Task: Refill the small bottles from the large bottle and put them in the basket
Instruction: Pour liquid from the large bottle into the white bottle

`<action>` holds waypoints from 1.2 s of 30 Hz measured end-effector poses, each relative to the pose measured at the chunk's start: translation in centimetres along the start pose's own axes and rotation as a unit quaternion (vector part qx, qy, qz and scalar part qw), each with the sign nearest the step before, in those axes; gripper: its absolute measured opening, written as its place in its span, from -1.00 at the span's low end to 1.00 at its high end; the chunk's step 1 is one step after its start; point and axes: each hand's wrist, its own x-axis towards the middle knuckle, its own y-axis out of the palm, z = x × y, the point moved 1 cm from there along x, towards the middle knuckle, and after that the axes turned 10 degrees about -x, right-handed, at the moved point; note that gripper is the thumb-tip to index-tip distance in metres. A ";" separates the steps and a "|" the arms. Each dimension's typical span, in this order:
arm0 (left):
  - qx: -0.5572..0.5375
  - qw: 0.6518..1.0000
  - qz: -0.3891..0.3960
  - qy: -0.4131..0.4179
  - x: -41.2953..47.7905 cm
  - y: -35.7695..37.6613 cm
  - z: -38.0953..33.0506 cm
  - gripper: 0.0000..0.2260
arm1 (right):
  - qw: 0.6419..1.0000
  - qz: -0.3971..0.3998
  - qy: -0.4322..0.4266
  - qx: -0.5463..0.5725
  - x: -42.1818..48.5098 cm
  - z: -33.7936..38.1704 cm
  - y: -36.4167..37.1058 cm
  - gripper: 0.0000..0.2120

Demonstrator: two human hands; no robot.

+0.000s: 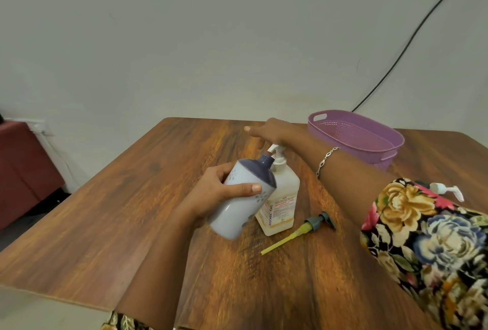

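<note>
My left hand [220, 192] grips a small pale-blue bottle [239, 200] with a dark blue top, tilted so its open neck sits under the spout of the large bottle. The large translucent bottle [281, 199] with a red-lettered label stands upright on the table, holding yellowish liquid. My right hand [269, 131] rests on its white pump head [274, 149], fingers stretched forward. A removed grey pump [314, 222] with a yellow tube lies on the table to the right. The purple basket [355, 137] stands at the back right, apparently empty.
The wooden table [132, 197] fills the middle of the view. Another white pump head [449, 189] shows behind my right sleeve, its bottle hidden. A black cable [412, 36] runs down the wall behind the basket. A dark red seat [23, 171] stands at the left.
</note>
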 end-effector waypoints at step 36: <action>-0.030 1.000 -0.007 -0.001 -0.1 0.0 0.9 -0.49 | 1.000 0.004 0.025 -0.010 -0.3 -0.2 1.3 -0.34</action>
